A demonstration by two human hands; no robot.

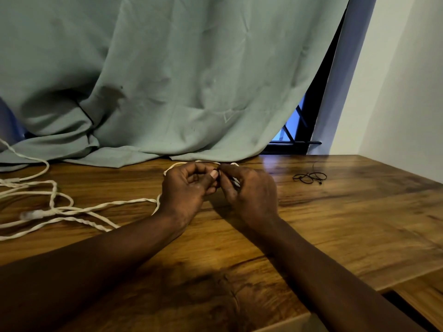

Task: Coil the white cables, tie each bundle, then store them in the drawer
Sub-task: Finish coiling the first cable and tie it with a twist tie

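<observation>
My left hand (pixel 184 188) and my right hand (pixel 249 190) meet at the middle of the wooden table (pixel 335 224). Their fingertips pinch a small dark tie (pixel 215 169) between them. A coiled loop of white cable (pixel 184 164) lies under and behind both hands, mostly hidden by them. Loose twisted white cable (pixel 72 209) trails from the left hand across the table's left side in several tangled loops, with a whitish plug (pixel 31 214) among them.
A few thin black ties (pixel 310 176) lie on the table to the right of my hands. A grey-green curtain (pixel 167 80) drapes onto the table's back edge. A gap at the lower right (pixel 402 305) shows a drawer edge. A white wall stands at right.
</observation>
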